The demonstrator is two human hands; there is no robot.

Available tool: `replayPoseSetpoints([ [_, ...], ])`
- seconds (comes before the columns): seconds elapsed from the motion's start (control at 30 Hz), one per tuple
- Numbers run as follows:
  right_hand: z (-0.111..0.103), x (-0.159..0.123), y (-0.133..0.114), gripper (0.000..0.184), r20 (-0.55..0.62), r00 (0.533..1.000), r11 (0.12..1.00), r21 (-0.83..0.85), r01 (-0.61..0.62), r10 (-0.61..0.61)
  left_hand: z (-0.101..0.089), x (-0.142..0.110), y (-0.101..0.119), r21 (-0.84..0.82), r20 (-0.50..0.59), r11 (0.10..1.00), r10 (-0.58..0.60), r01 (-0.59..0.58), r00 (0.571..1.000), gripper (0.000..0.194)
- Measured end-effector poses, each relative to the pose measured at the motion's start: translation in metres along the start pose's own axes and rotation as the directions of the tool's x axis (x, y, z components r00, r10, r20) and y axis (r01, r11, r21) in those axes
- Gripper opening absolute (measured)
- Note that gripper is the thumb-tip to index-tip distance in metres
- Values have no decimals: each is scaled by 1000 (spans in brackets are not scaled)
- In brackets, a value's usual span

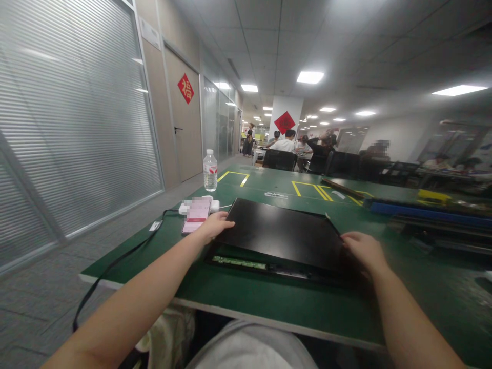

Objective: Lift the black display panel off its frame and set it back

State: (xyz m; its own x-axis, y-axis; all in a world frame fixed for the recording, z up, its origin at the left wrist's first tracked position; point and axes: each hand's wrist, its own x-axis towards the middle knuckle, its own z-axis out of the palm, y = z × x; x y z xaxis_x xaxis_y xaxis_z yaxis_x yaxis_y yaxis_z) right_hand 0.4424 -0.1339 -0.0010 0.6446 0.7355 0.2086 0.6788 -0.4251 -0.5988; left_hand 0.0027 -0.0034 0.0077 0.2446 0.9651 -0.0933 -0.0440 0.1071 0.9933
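Panel (284, 230), black, flat, satin, left hand (216, 225) grasping left edge, right hand (363, 249) grasping right edge, green circuit strip (240, 263) beside near edge.

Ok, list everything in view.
table: 1, green, foreground
panel: 1, black, centre
board: 1, green, panel's near side
phone: 1, pink-screened, left
adapters: count unclear, white, by phone
cable: 1, black, left
bottle: 1, clear, behind phone
tape: several, yellow, table
bar: 1, blue, right
signs: 2, red, background
door: 1, tan, left
glass wall: 1, grey, left
chairs: several, black, background
people: several, mixed clothing, background
lights: several, white, overhead
left hand: 1, bare, panel's left
right hand: 1, bare, panel's right
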Motion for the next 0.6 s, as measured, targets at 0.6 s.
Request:
replayPoseSetpoints([
  [0.6, -2, -2, -4, 21, 17, 999, 999, -6, -48, 48, 1, 0, -1, 80, -16, 996, 26, -25, 1000, 31],
])
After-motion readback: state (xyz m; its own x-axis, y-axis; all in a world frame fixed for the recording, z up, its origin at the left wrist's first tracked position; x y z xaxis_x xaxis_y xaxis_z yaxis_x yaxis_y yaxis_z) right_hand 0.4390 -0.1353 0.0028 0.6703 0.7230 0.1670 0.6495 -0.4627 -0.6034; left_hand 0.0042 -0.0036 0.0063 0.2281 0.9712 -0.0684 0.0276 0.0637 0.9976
